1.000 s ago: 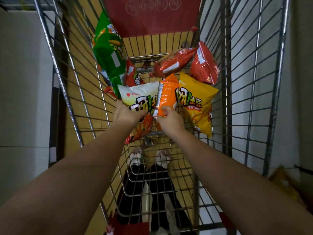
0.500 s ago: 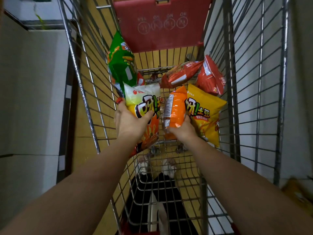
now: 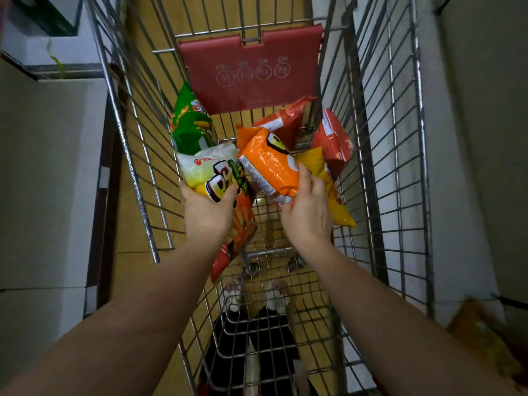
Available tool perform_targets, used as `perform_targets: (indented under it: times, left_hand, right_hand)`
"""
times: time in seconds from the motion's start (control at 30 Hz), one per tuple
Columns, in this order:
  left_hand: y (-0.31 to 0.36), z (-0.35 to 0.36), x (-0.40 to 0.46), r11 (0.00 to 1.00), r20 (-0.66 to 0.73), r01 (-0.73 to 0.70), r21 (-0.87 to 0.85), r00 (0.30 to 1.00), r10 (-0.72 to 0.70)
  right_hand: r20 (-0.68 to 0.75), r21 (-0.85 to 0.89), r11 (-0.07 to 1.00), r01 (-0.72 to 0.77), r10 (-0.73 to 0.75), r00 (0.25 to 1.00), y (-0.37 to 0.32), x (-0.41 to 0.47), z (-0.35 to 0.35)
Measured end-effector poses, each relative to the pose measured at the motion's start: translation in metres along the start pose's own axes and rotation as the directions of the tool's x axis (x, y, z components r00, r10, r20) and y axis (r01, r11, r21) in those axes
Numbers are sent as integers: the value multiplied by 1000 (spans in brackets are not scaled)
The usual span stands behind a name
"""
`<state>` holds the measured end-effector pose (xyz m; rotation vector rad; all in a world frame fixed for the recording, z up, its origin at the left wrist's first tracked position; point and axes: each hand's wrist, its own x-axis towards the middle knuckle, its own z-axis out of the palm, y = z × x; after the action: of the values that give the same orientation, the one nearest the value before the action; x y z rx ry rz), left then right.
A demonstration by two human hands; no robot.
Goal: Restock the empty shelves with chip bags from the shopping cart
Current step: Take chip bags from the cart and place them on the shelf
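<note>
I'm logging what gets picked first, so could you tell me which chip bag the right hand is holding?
The plain orange chip bag, gripped at its lower end by the right hand. The white-topped bag is in the left hand; the green bag lies untouched.

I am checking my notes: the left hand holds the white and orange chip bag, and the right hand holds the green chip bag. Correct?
Not quite: the right hand holds the orange chip bag, per the head view. The green chip bag lies untouched in the cart. The left hand part is right.

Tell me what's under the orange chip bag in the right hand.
Under the orange bag, held by the right hand, lies a yellow bag, partly covered. Behind it sit red bags. Whatever lies beneath its middle is hidden.
</note>
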<state>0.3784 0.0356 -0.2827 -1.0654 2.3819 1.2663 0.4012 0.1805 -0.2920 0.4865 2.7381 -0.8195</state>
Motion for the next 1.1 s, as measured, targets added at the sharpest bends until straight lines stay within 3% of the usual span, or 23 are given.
perform_targets:
  times: [0.1, 0.2, 0.27, 0.33, 0.37, 0.47, 0.63, 0.7, 0.9, 1.1]
  left_hand:
    - [-3, 3, 0, 990, 29, 110, -86, 994, -108]
    - [-7, 8, 0, 969, 41, 194, -150, 981, -190]
    - [-12, 11, 3, 983, 47, 154, -96, 988, -150]
    - [-16, 12, 5, 991, 61, 125, -55, 991, -122]
    - [-18, 13, 7, 991, 68, 119, -55, 991, -115]
    - [-17, 19, 6, 993, 89, 110, -51, 991, -105]
    - [-16, 28, 10, 997, 98, 48, 58, 994, -54]
    - [-20, 31, 12, 995, 96, 56, 82, 993, -63]
    - [-20, 35, 14, 995, 122, 65, 81, 990, -75]
    - [-12, 33, 14, 996, 118, 27, 81, 992, -36]
  right_hand:
    - [-15, -4, 998, 58, -58, 998, -3, 3, 8]
    - [143, 57, 989, 136, -143, 979, -7, 4, 22]
    - [253, 295, 947, -124, 48, 966, -1, 8, 27]
    - [361, 568, 694, -442, 273, 892, 11, 16, 32]
    - [413, 614, 577, -539, 348, 842, 16, 20, 34]
    - [475, 634, 457, -624, 407, 780, 26, 30, 47]
    - [495, 413, 693, -590, 373, 785, 30, 48, 61]
    - [486, 357, 720, -595, 400, 777, 34, 54, 69]
    - [600, 485, 428, -763, 472, 646, 39, 58, 84]
    - [638, 610, 274, -744, 388, 666, 37, 60, 70]
